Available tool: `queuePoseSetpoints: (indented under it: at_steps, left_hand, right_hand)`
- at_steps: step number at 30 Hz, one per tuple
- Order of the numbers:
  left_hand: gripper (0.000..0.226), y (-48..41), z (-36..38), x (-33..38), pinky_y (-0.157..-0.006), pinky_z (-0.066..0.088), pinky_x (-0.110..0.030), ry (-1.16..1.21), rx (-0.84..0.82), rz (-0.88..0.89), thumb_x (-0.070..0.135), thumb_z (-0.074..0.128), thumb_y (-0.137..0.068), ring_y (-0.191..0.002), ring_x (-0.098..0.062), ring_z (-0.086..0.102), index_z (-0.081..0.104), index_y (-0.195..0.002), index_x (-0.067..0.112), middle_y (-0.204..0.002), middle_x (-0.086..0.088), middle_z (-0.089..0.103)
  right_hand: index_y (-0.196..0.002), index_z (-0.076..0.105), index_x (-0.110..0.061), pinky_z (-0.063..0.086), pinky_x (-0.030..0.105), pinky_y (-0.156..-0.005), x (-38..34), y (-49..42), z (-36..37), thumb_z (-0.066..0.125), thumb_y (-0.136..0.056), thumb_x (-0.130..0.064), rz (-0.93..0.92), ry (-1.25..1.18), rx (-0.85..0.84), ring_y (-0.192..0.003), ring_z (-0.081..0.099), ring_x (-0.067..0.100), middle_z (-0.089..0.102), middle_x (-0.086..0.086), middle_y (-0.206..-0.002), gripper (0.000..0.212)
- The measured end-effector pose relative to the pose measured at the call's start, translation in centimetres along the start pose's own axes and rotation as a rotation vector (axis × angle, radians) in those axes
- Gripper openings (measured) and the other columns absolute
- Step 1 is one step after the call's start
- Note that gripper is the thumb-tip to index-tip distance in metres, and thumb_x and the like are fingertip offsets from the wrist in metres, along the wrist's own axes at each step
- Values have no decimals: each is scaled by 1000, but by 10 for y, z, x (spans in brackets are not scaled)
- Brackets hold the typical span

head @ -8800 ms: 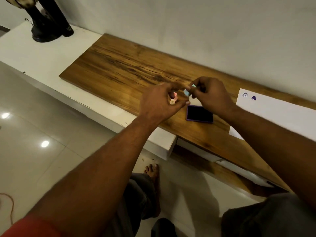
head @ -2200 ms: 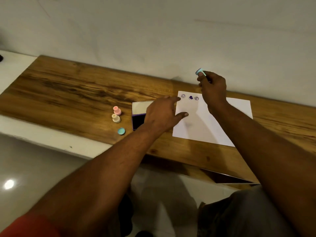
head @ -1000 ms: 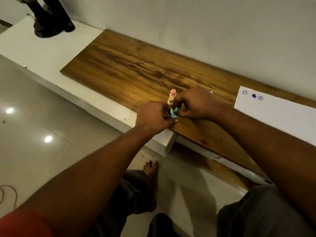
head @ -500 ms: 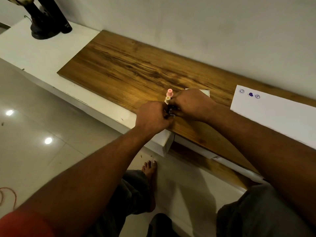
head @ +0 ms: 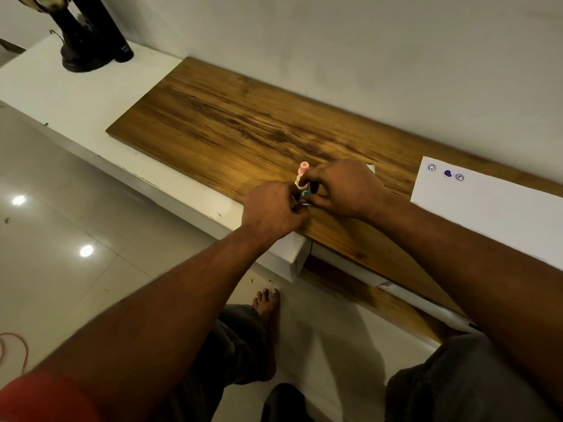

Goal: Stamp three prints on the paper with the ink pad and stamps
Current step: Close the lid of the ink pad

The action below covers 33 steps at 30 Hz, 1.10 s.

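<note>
1. At the far left, your glossy pale floor tiles [head: 61, 226] throw back two round light spots, and a loop of orange cord [head: 13, 345] lies at the edge of view.
2. On the smooth white ledge [head: 79, 95] in the upper left corner stands a dark, shiny, flared base [head: 82, 56] with a black cylinder [head: 112, 35] just beside it; what they belong to is cut off.
3. A flat rectangular wooden board [head: 231, 123], brown with dark streaked grain, lies on the ledge and runs along the plain matte wall [head: 335, 50].
4. Your left hand [head: 274, 208] sits at the board's near edge, fingers curled tight together around the bottom of the stamp stack [head: 303, 181], pinching its lowest part.
5. The stack stands upright between your two hands: a small pink cylindrical stamp [head: 304, 167] on top, a cream one [head: 300, 180] under it, and a teal piece [head: 305, 194] at the bottom, all smooth plastic.
6. Your right hand [head: 344, 190] closes on the stack from the other side, thumb and fingertips pressed to it.
7. Behind your right hand, only a pale corner of the ink pad lid [head: 370, 168] shows; the pad itself is hidden.
8. At the right, the white sheet of paper [head: 487, 214] lies flat on the board, well apart from the stamps, with three small purple prints [head: 446, 173] in a row near its far corner: two round outlined faces and a solid heart between them.
9. Below, your bare foot [head: 268, 303] rests on the tiles.
</note>
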State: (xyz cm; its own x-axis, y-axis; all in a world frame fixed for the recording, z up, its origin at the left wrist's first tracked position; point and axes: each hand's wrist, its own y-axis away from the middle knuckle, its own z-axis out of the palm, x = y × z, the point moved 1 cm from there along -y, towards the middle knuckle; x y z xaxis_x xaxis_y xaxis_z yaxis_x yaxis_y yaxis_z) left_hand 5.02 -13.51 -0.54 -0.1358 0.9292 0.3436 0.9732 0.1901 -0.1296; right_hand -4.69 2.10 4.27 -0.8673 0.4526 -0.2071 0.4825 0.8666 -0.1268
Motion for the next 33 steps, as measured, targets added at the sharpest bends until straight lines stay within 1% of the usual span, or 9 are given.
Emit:
queuePoseSetpoints:
  at_steps: [3,8,12,16,18,20,22,24,33]
  left_hand:
    - [36,-1,0,-3,-50,33,-19,11,-1,-30,51,72,-85,-64,-4,56,77,-109,25,-74,17,59]
    - [42,-4,-3,-7,-57,40,-23,-22,-12,-90,57,72,-85,-72,-6,57,76,-114,28,-77,16,60]
    - [42,-3,-13,-1,-61,37,-27,-84,64,-75,64,71,-85,-73,-8,56,74,-108,30,-78,14,61]
    - [35,3,-23,25,-60,38,-26,-117,174,94,58,68,-91,-72,-11,62,74,-103,26,-85,8,70]
    - [28,11,-20,42,-52,29,-21,-99,177,249,50,71,-92,-69,-12,64,75,-101,24,-83,7,71]
    - [28,19,-8,57,-51,26,-20,-93,131,355,47,71,-93,-70,-12,65,76,-107,24,-86,7,72]
    - [35,22,4,64,-57,43,-27,-49,25,346,51,62,-99,-79,-13,66,73,-119,24,-96,5,74]
    - [42,23,13,64,-62,48,-30,-32,-38,319,56,55,-101,-81,-13,63,68,-126,25,-99,4,73]
    - [61,19,22,63,-59,29,-28,-142,-83,381,62,46,-104,-92,-16,67,56,-150,23,-114,0,74]
  right_hand:
    - [-114,75,-28,29,15,-56,3,4,-9,67,-94,-49,-8,-22,31,-73,54,1,74,-11,-98,30]
    - [-111,75,-33,36,22,-59,24,13,-22,64,-94,-54,93,-55,39,-76,59,6,73,-14,-95,29]
    - [-109,76,-27,44,27,-67,57,23,-27,67,-93,-50,253,-75,200,-84,60,9,73,-9,-101,29]
    - [-128,70,-21,48,33,-84,85,29,-16,69,-94,-44,425,-93,159,-106,64,23,69,3,-124,41]
    - [-135,66,-19,49,37,-93,90,29,-10,67,-95,-47,440,-94,80,-118,60,28,65,6,-133,48]
    - [-140,62,-20,50,43,-99,91,29,-6,64,-97,-49,433,-103,11,-124,57,30,62,8,-139,52]
    - [-141,61,-20,50,45,-99,90,28,-3,63,-97,-48,436,-111,-39,-125,56,31,61,9,-139,52]
    - [-137,64,-20,50,44,-99,88,26,0,63,-97,-48,440,-109,-74,-123,56,30,61,9,-137,49]
    - [-127,69,-18,48,34,-86,92,23,6,82,-85,-38,520,-181,-57,-114,58,28,63,9,-128,49]
